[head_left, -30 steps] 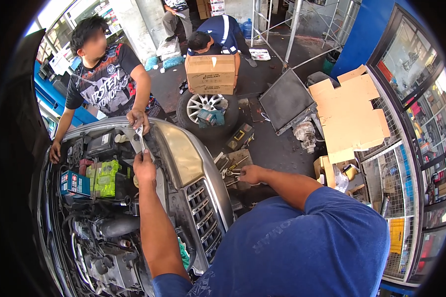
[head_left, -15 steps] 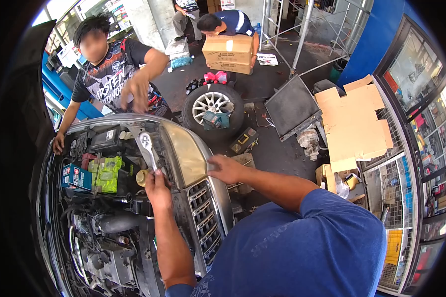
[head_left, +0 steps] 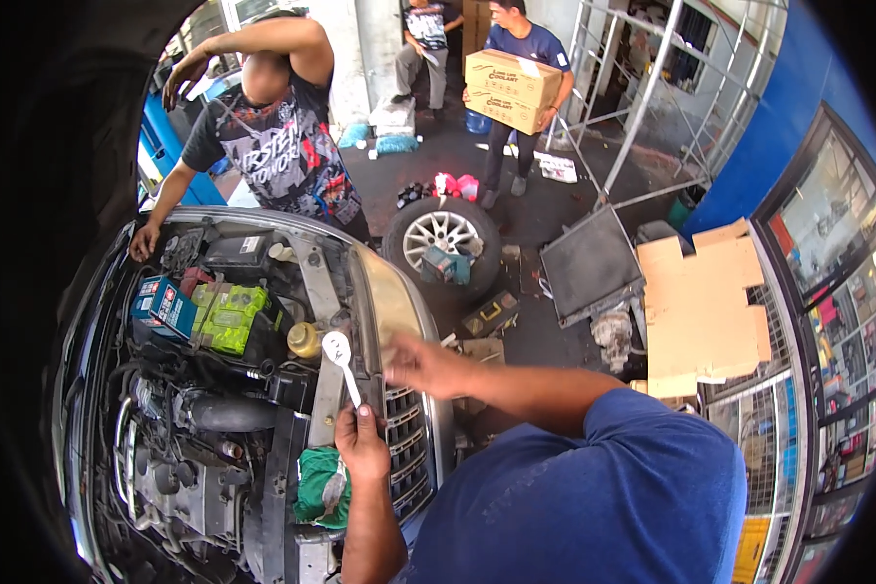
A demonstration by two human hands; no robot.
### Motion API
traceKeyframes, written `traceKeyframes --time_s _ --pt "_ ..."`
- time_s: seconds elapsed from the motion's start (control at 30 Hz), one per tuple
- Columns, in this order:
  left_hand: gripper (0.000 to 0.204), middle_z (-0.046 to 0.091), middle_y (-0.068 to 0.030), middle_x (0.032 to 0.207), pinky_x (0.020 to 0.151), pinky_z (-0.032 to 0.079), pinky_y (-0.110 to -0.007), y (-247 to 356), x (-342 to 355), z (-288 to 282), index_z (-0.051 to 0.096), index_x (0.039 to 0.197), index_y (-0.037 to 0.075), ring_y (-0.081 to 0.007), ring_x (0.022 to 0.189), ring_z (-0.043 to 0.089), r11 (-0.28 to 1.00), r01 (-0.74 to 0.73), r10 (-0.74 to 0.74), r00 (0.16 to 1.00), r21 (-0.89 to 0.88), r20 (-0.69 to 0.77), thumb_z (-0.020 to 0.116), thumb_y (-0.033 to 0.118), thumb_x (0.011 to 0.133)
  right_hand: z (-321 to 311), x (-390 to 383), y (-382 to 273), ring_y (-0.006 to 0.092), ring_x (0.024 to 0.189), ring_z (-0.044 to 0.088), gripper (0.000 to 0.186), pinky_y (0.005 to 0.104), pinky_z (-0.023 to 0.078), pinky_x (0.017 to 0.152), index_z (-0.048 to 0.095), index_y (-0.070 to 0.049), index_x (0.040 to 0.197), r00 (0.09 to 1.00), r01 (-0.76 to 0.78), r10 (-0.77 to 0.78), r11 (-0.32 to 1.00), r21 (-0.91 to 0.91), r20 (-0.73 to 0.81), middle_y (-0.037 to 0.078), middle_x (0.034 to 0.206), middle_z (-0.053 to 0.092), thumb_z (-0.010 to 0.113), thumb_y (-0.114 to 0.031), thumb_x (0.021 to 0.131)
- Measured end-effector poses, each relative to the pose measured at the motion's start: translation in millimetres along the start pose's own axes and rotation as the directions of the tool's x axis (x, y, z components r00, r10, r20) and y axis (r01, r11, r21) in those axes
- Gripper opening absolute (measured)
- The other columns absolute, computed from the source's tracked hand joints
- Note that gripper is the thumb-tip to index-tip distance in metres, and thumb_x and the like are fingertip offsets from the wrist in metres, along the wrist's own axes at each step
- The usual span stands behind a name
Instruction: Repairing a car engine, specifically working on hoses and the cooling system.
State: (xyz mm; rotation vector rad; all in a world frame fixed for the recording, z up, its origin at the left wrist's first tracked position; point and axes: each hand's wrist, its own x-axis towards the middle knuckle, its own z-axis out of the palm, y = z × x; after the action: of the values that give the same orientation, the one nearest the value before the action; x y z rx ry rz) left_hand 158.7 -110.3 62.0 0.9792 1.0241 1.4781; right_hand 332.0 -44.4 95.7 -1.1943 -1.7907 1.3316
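Observation:
My left hand grips the handle of a shiny ratchet wrench, its round head tilted up over the front edge of the engine bay. To its right, my right hand hovers by the headlight and grille, empty, with its loosely spread fingers slightly blurred. Beside my left wrist, a green cloth lies on the front of the bay. Just beyond the ratchet is a yellowish reservoir cap.
A blue box and hi-vis cloth lie in the engine bay. Across the car, a person leans on its edge. Another carries cartons. A wheel, radiator and flattened cardboard are on the right.
My left hand and the ratchet have shifted nearer and right in view. My right hand has left the headlight's edge. The person opposite has raised an arm to the head; the carton carrier has straightened up.

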Motion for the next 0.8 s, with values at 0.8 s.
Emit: traceKeyframes --time_s 0.8 --pt "0.040 0.053 -0.0121 0.113 0.092 0.035 -0.030 25.0 82.3 -64.9 0.042 0.122 0.000 -0.0164 0.100 0.047 0.901 -0.301 0.364 0.916 0.313 -0.169 0.054 0.011 0.086 -0.7 61.9 0.3 0.0276 0.103 0.058 0.052 0.0334 0.046 0.087 0.046 0.007 0.122 0.802 0.293 -0.322 0.946 0.138 0.503 0.022 0.114 0.057 0.060 -0.008 0.074"
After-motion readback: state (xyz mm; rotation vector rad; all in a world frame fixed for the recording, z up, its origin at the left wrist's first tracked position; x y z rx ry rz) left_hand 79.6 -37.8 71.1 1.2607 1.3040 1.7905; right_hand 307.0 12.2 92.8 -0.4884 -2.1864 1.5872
